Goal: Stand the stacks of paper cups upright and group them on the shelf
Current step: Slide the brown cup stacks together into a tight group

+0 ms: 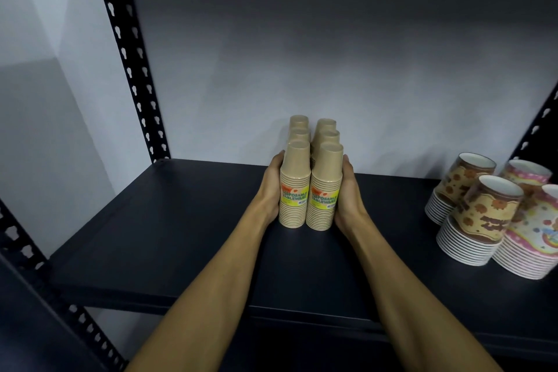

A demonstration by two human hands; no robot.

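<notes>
Several stacks of tan paper cups (311, 178) stand upright in two rows on the dark shelf (169, 238), rims down, running back toward the wall. The two front stacks carry yellow "disposable tableware" labels. My left hand (271, 187) presses flat against the left side of the group. Against its right side lies my right hand (348, 190). Both palms squeeze the rows together; the stacks touch each other.
At the right end of the shelf stand several stacks of patterned cups (480, 214), brown-yellow and pink ones, leaning slightly. A perforated black upright (133, 63) frames the left side. The grey wall (332, 54) lies right behind the tan cups.
</notes>
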